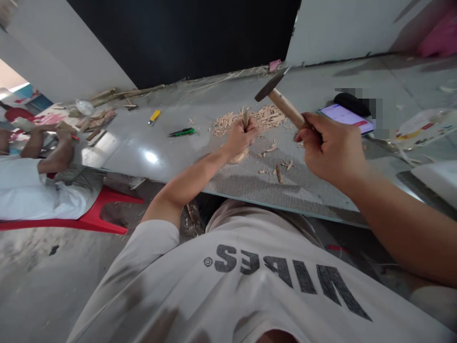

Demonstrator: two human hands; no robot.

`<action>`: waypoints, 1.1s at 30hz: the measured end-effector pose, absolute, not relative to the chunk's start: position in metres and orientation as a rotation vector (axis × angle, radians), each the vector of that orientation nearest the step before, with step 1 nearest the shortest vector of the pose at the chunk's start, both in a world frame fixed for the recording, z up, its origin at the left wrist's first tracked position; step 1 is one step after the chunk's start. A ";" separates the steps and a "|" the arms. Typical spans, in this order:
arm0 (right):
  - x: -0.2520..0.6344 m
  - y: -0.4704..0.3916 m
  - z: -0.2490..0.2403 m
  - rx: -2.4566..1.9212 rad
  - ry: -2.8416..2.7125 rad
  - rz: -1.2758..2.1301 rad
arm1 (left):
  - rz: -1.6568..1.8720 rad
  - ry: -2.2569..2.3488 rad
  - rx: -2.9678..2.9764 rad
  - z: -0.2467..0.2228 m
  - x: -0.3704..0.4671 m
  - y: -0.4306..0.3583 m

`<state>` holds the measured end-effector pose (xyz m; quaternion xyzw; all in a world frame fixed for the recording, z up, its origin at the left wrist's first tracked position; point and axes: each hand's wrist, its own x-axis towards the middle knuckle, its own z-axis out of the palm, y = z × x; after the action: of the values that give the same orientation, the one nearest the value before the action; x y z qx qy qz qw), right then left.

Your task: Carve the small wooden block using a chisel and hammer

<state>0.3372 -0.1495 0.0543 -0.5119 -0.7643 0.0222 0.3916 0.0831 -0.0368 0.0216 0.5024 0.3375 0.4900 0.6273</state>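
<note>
My right hand [330,147] is closed round the wooden handle of a hammer [287,105], raised over the table with its dark head up and to the left. In my left hand [243,136] a short wooden rod [245,117] is gripped upright, its top poking out above the fist. Its lower end is hidden, so I cannot tell whether it is a tool's handle. A pale piece of wood [240,156] shows just below that hand. Wood shavings [269,114] are heaped behind it, and a small wooden stick [279,174] lies between my hands.
A yellow cutter [154,116] and a green-and-black cutter [183,132] lie to the left. A phone [344,116] and a plastic bag [424,128] are at the right. On the far left a person [46,186] sits on a red chair [107,207], beside wood pieces.
</note>
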 end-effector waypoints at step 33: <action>0.334 -0.161 0.059 -1.300 -1.940 -0.008 | 0.931 0.732 1.316 0.015 0.079 -0.043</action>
<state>0.3344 -0.1614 0.0586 -0.5122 -0.7640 -0.0032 0.3924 0.0791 -0.0434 0.0152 0.5754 0.3199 0.4069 0.6333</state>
